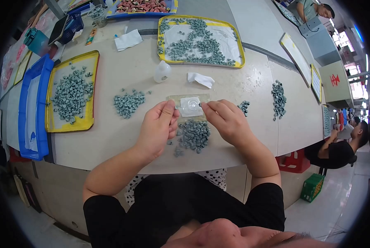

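My left hand (159, 126) is closed, thumb against the curled fingers, with a small grey-green piece (177, 107) showing at its tip. Opposite it, my right hand (228, 120) is pinched, and a tiny dark bit shows at its fingertips, too small to name. Between the hands lies a white square pad (190, 111) with a small clear round dish (192, 106) on it, on a yellowish translucent sheet (176, 99). Just below, nearer me, is a heap of small grey-green pieces (194, 135). A white squeeze bottle (162, 72) and a folded white tissue (200, 79) lie beyond.
More piles of pieces sit left (129, 103) and right (279, 99). Yellow-edged trays (71, 126) (201, 63) hold more. A blue tray (38, 153) stands far left, a tray of reddish pieces (141, 6) at the back. A seated person (338, 149) is at right.
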Available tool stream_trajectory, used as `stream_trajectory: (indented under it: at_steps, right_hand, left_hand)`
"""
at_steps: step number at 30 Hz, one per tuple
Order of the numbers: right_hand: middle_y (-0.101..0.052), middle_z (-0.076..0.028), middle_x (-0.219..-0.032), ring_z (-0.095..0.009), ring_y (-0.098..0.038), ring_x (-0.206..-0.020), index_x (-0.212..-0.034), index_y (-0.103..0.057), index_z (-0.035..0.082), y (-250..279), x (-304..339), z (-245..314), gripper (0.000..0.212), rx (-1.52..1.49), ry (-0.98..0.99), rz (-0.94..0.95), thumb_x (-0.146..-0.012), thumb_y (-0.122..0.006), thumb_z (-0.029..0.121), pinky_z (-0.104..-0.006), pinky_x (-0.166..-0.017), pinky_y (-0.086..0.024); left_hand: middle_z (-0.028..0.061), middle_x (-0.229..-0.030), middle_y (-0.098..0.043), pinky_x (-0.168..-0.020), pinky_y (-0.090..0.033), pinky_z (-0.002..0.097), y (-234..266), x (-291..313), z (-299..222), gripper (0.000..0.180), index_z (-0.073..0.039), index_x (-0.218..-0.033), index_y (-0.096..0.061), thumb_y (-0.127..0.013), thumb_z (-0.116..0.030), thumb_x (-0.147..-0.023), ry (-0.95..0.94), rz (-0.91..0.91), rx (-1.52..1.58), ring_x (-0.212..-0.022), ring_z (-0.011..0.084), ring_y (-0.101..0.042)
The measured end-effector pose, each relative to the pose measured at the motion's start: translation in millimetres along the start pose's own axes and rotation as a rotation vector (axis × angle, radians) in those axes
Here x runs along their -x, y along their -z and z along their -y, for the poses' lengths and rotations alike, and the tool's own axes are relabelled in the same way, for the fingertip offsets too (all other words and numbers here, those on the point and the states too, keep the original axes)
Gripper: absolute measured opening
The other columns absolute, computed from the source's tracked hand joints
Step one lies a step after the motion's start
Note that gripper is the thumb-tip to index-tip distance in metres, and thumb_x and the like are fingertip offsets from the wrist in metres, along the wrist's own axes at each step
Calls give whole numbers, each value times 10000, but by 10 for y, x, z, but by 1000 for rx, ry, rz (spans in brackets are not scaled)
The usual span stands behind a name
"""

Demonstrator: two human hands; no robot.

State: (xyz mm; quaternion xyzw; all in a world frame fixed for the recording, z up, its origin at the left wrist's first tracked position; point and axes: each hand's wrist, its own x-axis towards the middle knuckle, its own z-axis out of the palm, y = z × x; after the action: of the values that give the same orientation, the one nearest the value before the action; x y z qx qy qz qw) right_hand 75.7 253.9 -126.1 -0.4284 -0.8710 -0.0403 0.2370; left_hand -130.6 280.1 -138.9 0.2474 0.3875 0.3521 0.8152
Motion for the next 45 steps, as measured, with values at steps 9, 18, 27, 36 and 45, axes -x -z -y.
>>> stream_trajectory:
  at_steps: [9,18,27,36,45]
  right_hand:
    - [-567,-92,-912,-215,-578,-793,-1003,-608,-52,-128,-42,75,339,143,121,58,-675,-591,31,-303,-644,-496]
    - [-576,-85,-901,-213,-581,-744,-986,-619,-41,-153,-142,151,327,57,98,13,-665,-626,15,-305,-631,-500]
    - [-625,-81,-787,-134,-591,-663,-837,-663,-11,-205,-131,247,156,-777,-581,-115,-694,-673,-71,-222,-573,-464]
    - [-620,-99,-774,-171,-594,-637,-807,-644,-9,-316,-131,351,170,-484,-274,-265,-663,-692,-86,-237,-552,-469]
    - [-597,-104,-778,-206,-581,-625,-860,-628,-44,-340,-125,324,252,-255,37,-293,-626,-717,-72,-288,-530,-472]
  left_hand:
    - [-32,-684,-406,-415,-250,186,82,-2,33,276,-4,-881,-518,-454,-259,-965,22,-4,-66,-494,23,-304]
    - [-23,-712,-422,-432,-250,189,126,64,37,246,-8,-884,-518,-437,-224,-971,7,69,-55,-510,34,-294]
    - [-38,-665,-379,-433,-227,191,161,98,46,246,-24,-877,-489,-426,-240,-974,-6,129,-133,-492,28,-268]
    - [-34,-669,-368,-427,-223,189,111,120,75,249,-20,-874,-486,-423,-240,-973,35,126,-92,-493,29,-277]
    - [-33,-669,-365,-426,-223,191,113,131,112,245,-27,-872,-482,-423,-242,-973,11,123,-122,-494,31,-272]
